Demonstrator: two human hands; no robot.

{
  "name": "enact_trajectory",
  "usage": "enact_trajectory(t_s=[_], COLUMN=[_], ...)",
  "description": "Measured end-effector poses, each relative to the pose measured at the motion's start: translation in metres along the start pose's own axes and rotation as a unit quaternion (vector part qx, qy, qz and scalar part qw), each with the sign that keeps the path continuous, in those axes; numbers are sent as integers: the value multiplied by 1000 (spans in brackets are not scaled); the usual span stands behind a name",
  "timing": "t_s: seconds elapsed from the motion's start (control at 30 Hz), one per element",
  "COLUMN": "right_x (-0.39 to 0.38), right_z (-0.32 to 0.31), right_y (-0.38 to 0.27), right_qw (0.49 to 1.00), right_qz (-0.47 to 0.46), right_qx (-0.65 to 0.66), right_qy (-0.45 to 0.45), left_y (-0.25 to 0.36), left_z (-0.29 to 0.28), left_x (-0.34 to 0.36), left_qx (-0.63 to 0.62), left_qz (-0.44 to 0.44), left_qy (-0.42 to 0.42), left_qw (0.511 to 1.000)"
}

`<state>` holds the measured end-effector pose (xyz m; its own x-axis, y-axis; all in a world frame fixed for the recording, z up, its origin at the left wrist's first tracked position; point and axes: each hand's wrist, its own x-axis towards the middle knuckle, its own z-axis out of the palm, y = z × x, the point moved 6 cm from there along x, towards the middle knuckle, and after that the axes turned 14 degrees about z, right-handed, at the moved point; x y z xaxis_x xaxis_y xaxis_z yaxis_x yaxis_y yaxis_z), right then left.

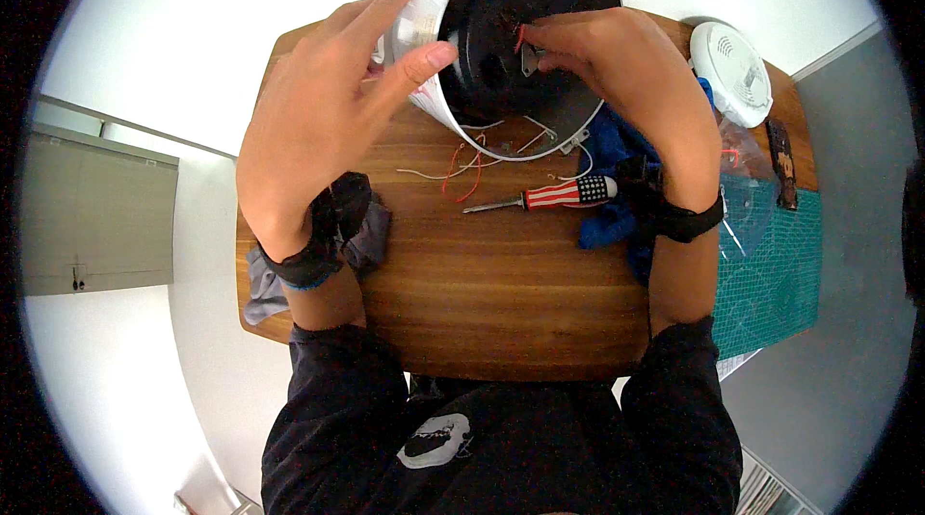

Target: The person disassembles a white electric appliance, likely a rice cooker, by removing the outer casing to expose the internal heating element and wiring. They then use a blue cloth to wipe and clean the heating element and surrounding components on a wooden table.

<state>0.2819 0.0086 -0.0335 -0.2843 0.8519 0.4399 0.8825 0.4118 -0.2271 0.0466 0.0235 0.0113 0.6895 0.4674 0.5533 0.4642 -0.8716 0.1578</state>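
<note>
A white cylindrical housing (432, 108) with a dark hollow inside lies on its side at the table's far end, its opening toward me. My left hand (323, 96) is against its left outer wall, fingers and thumb stretched apart, the thumb near the rim. At the opening, my right hand (617, 48) has its fingertips closed on a small metal piece (529, 59); a bit of red shows beside it. Below the rim lie thin red and white wires (464, 168). Nearer to me rests a screwdriver (554, 195) with a striped, starred handle.
The wooden table (482, 293) holds a grey cloth (262, 286) at left and a blue cloth (605, 144) under my right wrist. A green cutting mat (771, 269), a clear plastic bag (747, 178), a dark strip (782, 163) and a round white vented part (730, 72) are on the right.
</note>
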Motion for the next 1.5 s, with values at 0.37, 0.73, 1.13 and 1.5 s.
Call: enact_trajectory(t_s=[0.37,0.73,1.13,1.5], right_x=[-17,-18,-19,-31], right_z=[-18,9,10,25], right_y=[34,87,109,131], right_qw=[989,989,965,906], right_qz=[110,122,141,303], right_qx=[38,80,216,294], right_qy=[-89,-3,46,21], left_y=[11,-16,-21,5], left_z=[17,57,72,51], left_x=[27,34,16,7], left_qx=[0,-161,-153,-136], left_qz=[136,65,-53,-76], left_qy=[37,41,66,-51], left_qw=[990,984,985,986])
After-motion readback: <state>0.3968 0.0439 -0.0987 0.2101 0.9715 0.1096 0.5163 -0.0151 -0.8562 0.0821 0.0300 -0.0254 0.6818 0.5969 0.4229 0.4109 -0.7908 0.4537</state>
